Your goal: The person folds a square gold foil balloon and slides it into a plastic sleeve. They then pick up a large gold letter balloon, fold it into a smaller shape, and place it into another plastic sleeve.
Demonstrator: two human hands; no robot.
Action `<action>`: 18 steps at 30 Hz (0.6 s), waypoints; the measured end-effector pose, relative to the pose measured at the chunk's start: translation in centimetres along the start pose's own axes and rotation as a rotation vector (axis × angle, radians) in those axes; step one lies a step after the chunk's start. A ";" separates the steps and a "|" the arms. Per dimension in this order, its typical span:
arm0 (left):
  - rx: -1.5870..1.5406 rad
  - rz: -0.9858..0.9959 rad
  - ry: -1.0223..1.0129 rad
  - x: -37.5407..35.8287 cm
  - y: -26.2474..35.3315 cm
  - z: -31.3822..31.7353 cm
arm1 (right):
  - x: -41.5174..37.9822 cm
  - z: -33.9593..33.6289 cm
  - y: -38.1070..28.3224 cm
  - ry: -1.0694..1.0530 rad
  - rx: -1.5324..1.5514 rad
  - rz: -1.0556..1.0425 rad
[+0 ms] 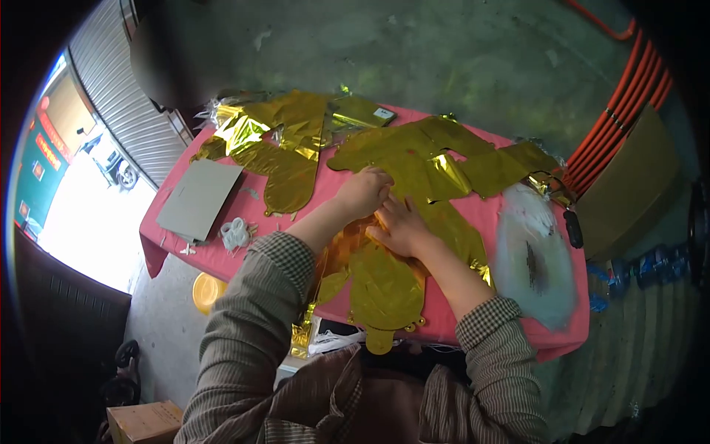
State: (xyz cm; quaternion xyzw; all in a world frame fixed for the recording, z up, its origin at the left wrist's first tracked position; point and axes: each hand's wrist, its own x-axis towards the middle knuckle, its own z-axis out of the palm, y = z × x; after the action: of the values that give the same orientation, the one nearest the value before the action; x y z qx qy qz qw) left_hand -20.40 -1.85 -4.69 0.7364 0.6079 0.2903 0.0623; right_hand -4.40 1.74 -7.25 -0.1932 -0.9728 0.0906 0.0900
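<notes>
Flat gold foil balloons lie spread over the table, and one gold foil balloon (388, 285) reaches toward my body with a rounded end and a small tab. My left hand (364, 194) rests over the foil near the middle, fingers curled in; whatever is between them is hidden. Just right of it and slightly nearer to me, my right hand (403, 228) lies on the foil with fingers stretched out. An orange-tinted patch of foil shows beneath the hands. Beyond them is another large gold foil sheet (399, 159).
A pink-covered table (174, 240) carries grey boards (196, 200), a white string bundle (235, 234), a phone (384, 113) and a clear plastic bag (529, 259). A black-handled tool (573, 229) sits by the right edge. Orange pipes (614, 111) and a carton (144, 422) stand around.
</notes>
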 end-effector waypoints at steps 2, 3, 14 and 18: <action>-0.030 -0.003 0.063 1.2 -0.5 1.5 | 0.1 0.1 0.1 -0.094 0.005 0.036; -0.056 0.013 0.063 1.6 -0.9 2.3 | 0.1 0.1 0.1 -0.093 0.002 0.046; -0.358 0.012 0.088 2.6 -3.2 4.5 | -0.1 1.2 0.3 0.085 0.052 0.029; -0.347 0.040 0.100 2.6 -3.6 5.0 | -0.1 -0.5 1.5 0.140 0.343 -0.029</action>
State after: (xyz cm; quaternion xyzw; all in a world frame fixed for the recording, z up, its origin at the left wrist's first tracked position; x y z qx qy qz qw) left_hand -20.76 2.79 -9.46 0.7112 0.5363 0.4282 0.1524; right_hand -3.71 3.16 -7.08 -0.1670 -0.9372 0.2402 0.1902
